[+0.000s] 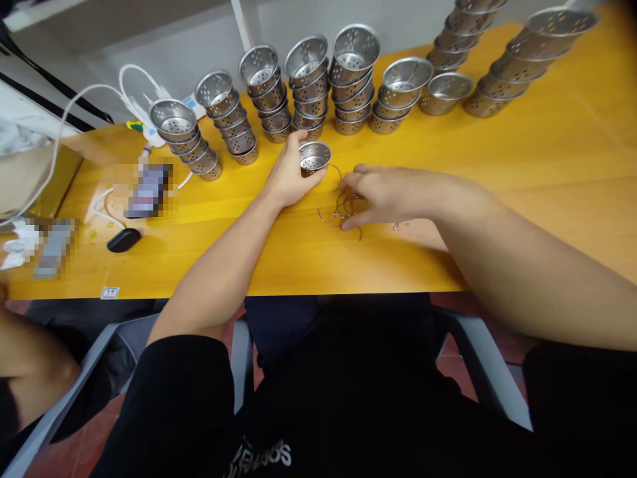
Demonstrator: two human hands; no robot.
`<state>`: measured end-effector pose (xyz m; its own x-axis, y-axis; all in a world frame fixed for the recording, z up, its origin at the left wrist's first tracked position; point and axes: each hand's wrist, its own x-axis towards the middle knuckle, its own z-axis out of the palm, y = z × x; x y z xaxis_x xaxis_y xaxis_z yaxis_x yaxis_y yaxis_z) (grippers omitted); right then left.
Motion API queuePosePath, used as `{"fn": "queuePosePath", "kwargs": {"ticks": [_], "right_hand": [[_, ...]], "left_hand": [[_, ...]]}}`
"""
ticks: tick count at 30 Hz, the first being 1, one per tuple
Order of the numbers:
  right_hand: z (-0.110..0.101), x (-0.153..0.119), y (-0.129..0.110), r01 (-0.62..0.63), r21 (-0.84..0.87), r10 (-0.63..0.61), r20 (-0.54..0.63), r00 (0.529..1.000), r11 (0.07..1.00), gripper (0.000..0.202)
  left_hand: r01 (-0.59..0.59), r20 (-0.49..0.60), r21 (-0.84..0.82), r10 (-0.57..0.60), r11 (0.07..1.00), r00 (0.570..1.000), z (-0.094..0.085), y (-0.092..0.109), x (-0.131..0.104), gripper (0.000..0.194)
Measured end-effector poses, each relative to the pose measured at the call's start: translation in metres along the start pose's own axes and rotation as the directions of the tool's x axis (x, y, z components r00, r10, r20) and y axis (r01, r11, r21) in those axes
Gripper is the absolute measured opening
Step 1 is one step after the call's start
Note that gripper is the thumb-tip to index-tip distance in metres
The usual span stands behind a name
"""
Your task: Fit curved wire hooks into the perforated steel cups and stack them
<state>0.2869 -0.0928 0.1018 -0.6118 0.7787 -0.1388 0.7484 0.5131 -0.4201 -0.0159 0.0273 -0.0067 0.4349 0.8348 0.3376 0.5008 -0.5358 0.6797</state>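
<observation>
A small perforated metal cup point(315, 157) stands upright on the table, with the thumb and fingers of my left hand point(288, 174) wrapped round its left side. Several thin curved wire pieces point(343, 207) lie loosely just right of the cup. Over them reaches my right hand point(381, 194), palm down, its thumb and forefinger apart at the wires. Its other fingers are partly hidden, and I see no wire lifted in it. One wire point(338, 174) curves up close to the cup's right rim.
Stacks of perforated cups point(353, 79) line the back of the yellow table point(279, 265), with taller leaning stacks point(522, 63) at the right. At left are a phone point(149, 191), white cables, a black case point(124, 239) and a blurred flat item point(54, 247). A person's arm point(34, 338) shows at lower left.
</observation>
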Motion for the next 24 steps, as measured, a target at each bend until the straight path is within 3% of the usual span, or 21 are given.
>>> {"fn": "queuePosePath", "kwargs": {"ticks": [4,6,14,24], "right_hand": [[0.0,0.006,0.005,0.068,-0.058,-0.065,0.057,0.996,0.996,0.036],[-0.001,0.007,0.006,0.072,-0.064,-0.07,0.038,0.997,0.995,0.03],[-0.003,0.011,0.009,0.053,-0.073,-0.055,-0.031,0.998,0.996,0.04],[-0.011,0.012,0.02,0.097,0.113,-0.077,-0.17,0.983,0.989,0.044]], "left_hand": [[-0.015,0.035,0.042,0.014,0.999,0.999,-0.001,-0.005,0.001,0.112],[-0.025,0.038,0.051,0.023,0.998,0.999,0.0,-0.008,0.002,0.112],[-0.078,-0.002,0.019,0.078,0.997,0.997,0.006,-0.027,0.009,0.12],[-0.182,-0.071,-0.006,0.181,0.983,0.981,0.014,-0.036,0.017,0.124]]}}
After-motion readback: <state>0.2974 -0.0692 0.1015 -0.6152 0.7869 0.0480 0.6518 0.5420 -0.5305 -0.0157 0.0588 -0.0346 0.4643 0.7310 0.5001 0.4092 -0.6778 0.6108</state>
